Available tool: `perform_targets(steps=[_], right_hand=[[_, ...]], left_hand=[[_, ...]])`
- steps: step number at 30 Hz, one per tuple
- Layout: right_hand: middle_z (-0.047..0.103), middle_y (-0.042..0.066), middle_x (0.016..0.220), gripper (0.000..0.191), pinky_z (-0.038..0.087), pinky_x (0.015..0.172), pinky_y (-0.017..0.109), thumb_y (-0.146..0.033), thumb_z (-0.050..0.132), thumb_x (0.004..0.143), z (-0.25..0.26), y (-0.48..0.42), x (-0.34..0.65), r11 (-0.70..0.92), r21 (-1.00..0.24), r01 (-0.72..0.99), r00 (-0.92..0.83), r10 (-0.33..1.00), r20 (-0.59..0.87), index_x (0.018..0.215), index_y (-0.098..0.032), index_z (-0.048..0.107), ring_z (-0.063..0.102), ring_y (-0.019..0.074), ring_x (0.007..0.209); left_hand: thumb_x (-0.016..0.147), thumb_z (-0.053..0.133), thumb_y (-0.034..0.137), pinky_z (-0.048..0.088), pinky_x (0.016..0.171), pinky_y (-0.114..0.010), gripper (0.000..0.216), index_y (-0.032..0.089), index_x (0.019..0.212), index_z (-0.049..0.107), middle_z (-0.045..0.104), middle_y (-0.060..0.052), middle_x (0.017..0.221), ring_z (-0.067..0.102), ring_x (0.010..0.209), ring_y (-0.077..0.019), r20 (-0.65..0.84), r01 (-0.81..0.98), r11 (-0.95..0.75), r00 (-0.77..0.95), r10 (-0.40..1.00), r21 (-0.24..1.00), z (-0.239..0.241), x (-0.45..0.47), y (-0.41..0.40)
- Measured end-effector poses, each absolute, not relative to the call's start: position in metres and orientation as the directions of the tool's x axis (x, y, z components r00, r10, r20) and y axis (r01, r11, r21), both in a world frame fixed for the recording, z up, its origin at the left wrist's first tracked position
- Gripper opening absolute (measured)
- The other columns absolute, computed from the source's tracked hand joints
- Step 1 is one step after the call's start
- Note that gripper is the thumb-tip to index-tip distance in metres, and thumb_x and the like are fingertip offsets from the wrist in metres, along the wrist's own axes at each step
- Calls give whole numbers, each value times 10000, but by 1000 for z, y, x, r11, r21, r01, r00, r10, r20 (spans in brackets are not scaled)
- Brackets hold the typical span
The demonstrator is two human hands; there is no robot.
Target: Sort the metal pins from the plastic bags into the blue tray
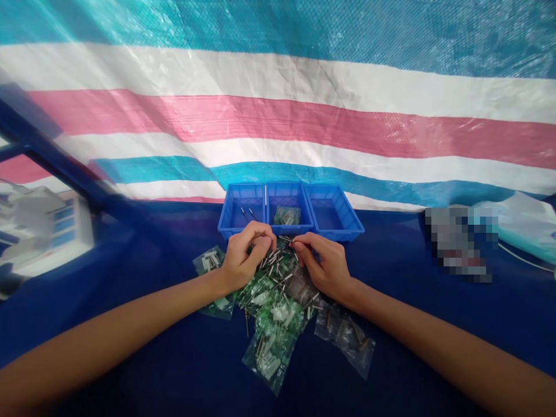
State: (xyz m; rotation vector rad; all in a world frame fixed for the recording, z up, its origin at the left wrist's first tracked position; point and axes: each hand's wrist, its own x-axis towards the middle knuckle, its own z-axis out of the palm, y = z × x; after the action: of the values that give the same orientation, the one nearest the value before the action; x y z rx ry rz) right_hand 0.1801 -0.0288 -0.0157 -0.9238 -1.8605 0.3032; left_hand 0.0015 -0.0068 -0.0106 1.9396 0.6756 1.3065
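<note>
Thin metal pins (271, 263) are heaped on the counter (152, 359), mixed in with small plastic bags (274, 359), just in front of three blue bins. In the left bin (226, 219), two thin pins can be seen. In the middle bin (284, 191), a small bag with little pieces (286, 216) is held. The right bin (335, 236) is set beside it.

The pins seem to be sorted through by touch and by sight. This is likely done best if just one pin is lifted at a time, since many are crossed over each other and could be pulled up together. Each pin should be pinched near its middle so that it does not spin or slip. The bags look slick, so they should not be tugged, or the heap may slide apart.

The left hand (248, 255) is curled over the far left side of the heap, with thumb and first finger close together. It cannot be told if anything is held there. The right hand (325, 263) is pinched narrow at the far right side, and the end of a loose pin (285, 238) looks to be gripped by the fingertips.
</note>
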Motion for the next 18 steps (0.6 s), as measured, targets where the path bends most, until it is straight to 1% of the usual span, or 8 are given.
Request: perform_targets(steps=[3,8,11,15,18], right_hand=[[592,-5,623,152,417,516,201,-191,453,893,-16,-29,180,680,-569,463,-212,708,674,802,-164,572,547,95,535],[598,-4,635,125,422,519,199,-177,472,884,-15,-28,181,688,-564,457,-213,700,681,811,-162,573,547,91,538],[611,-1,650,111,432,527,198,-174,479,880,-15,-28,180,692,-560,455,-212,695,686,823,-164,574,556,92,547],[626,-1,665,98,449,542,198,-176,490,875,-16,-29,180,700,-548,459,-202,682,703,832,-172,577,569,95,559],[636,-3,675,77,456,550,194,-178,508,866,-17,-29,180,699,-543,466,-183,677,713,845,-173,582,577,94,564]], left_hand=[[902,435,242,328,432,-159,113,147,889,495,551,6,673,402,432,-27,565,45,-618,358,743,785,-10,2,-8],[892,443,228,321,425,-158,91,153,870,490,540,19,646,383,417,-22,580,49,-637,366,728,769,-8,3,-8],[885,457,227,318,415,-161,92,152,845,492,539,20,621,378,407,-25,586,84,-651,362,725,754,-7,3,-7],[866,499,237,355,424,-171,106,149,811,521,525,27,555,425,416,-47,619,169,-695,345,706,699,-7,4,-6],[848,539,239,370,424,-165,95,152,865,574,538,35,539,444,413,-50,646,230,-728,345,681,646,-6,5,-5]])
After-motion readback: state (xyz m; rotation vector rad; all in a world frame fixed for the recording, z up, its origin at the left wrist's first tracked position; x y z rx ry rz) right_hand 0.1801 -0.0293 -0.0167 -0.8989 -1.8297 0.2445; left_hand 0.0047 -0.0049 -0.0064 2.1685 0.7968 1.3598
